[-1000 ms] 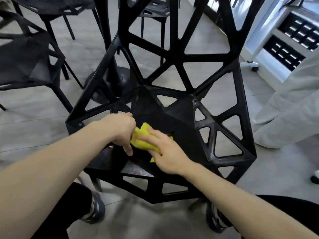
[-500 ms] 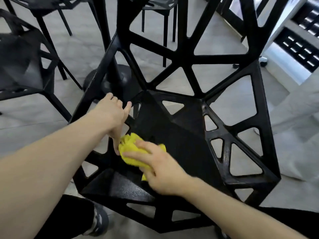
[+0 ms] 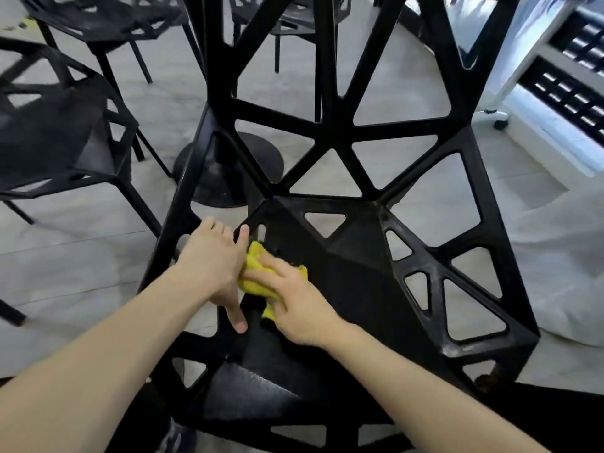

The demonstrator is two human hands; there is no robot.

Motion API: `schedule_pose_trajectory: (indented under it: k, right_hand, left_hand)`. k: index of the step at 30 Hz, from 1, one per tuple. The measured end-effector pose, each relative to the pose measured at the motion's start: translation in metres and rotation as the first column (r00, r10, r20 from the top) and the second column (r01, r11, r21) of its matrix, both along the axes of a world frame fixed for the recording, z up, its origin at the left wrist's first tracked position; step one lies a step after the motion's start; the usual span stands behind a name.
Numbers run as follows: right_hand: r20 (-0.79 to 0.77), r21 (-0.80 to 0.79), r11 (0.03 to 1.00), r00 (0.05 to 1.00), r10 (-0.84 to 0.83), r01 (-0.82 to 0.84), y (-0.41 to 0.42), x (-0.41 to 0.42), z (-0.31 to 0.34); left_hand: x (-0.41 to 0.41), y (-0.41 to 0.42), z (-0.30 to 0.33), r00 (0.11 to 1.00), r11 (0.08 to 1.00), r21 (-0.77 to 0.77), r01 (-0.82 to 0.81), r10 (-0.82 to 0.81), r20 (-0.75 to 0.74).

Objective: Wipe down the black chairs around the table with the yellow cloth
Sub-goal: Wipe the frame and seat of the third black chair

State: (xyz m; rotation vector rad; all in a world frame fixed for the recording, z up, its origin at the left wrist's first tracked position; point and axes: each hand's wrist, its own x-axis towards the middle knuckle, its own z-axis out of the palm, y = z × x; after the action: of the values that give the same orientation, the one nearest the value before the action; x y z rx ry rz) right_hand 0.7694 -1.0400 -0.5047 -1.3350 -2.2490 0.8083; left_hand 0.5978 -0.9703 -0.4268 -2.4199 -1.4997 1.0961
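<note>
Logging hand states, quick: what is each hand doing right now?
Left hand: open, fingers straight, resting on the black chair.
Right hand: open, pressing the yellow cloth flat.

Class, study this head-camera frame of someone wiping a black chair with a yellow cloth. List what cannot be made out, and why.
1. Most of the yellow cloth: covered by the right hand and partly the left hand.
2. The chair back's top: cut off by the upper edge.
3. The table top: out of frame; only its round base shows.
4. The left-side chair: blurred.
</note>
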Motion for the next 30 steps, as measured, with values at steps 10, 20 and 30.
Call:
schedule_pose_trajectory:
  k: [10,20,30]
  right_hand:
    - [0.012,0.220,0.580,0.592,-0.806,0.785,0.044,0.040,-0.021]
    - [0.408,0.382,0.909,0.852,-0.328,0.167,0.082,0.106,0.004]
    - [0.704,0.386,0.895,0.555,-0.442,0.224,-0.072,0.158,0.025]
  left_hand:
    - [-0.011,-0.028,0.000,0.998,0.998,0.003,-0.056,0.056,0.032]
    - [-0.013,-0.025,-0.003,0.998,0.998,0.000,-0.058,0.058,0.007]
    - [0.014,-0.020,-0.002,0.990,0.989,-0.057,-0.133,0.130,-0.057]
